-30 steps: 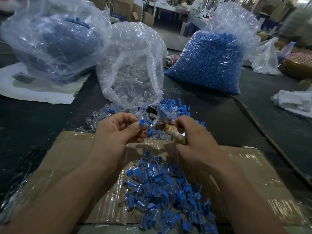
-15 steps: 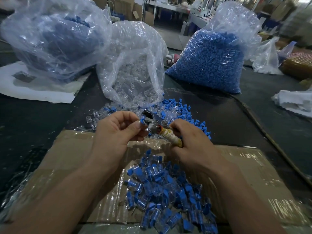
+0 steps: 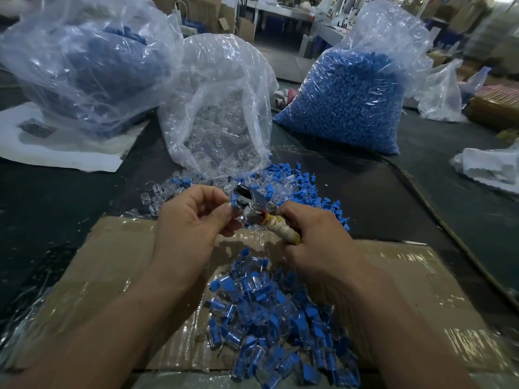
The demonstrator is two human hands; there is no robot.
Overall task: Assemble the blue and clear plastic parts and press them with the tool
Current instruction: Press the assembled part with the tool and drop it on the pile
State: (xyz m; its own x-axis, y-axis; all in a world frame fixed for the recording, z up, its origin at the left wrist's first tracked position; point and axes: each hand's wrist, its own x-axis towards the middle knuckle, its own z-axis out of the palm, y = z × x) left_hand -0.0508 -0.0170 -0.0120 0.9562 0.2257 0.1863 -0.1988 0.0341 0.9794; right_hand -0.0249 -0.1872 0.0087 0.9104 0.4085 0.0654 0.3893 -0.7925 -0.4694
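Observation:
My left hand (image 3: 191, 220) pinches a small blue and clear part (image 3: 233, 204) between thumb and fingers, holding it at the metal jaws of the pressing tool (image 3: 252, 209). My right hand (image 3: 314, 237) grips the tool's tape-wrapped handle (image 3: 282, 230). Both hands hover above a cardboard sheet (image 3: 112, 262) wrapped in clear film. A heap of assembled blue-and-clear pieces (image 3: 272, 318) lies on the cardboard below the hands. Loose blue parts (image 3: 306, 186) and loose clear parts (image 3: 157, 195) are scattered on the dark table just beyond the hands.
An open bag of clear parts (image 3: 219, 113) stands behind the hands. A bag of blue parts (image 3: 354, 99) sits to the back right, another big bag (image 3: 84, 63) at the back left on white paper (image 3: 61, 153). A cable (image 3: 438, 217) crosses the table at right.
The tool's jaws have come leftward against the part in my left hand. Both hands have drawn slightly closer together and a little higher.

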